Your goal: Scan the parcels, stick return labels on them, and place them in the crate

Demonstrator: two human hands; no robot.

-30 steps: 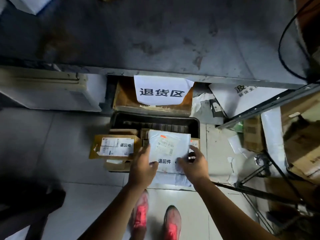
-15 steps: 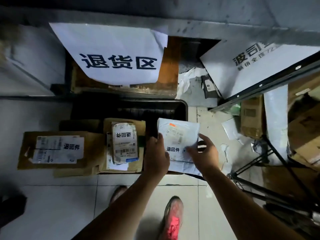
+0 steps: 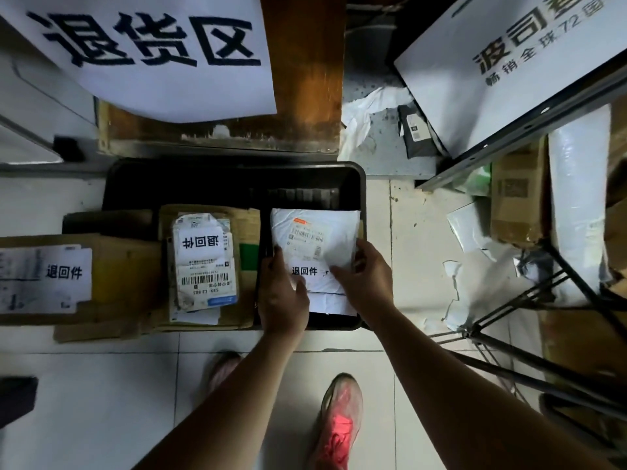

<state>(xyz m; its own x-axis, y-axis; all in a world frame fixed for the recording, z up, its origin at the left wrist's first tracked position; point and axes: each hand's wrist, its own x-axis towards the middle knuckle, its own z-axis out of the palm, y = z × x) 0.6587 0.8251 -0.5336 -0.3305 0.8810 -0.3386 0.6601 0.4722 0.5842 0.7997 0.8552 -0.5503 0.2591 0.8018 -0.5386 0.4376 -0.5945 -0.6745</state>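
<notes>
Parcel (image 3: 317, 244) in crate (image 3: 203, 184) — left hand (image 3: 283, 296), right hand (image 3: 369, 278) fingers (image 3: 365, 248) pinching its sides

crate (image 3: 234, 178): black, on the floor.
white parcel (image 3: 322, 232): flat bag, face up, at its right end.
return label (image 3: 305, 271): stuck on the parcel's near half.

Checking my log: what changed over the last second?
The left hand and right hand lowered the white parcel into the right side of the black crate and still grip it. The labelled cardboard box beside it stayed put.
</notes>
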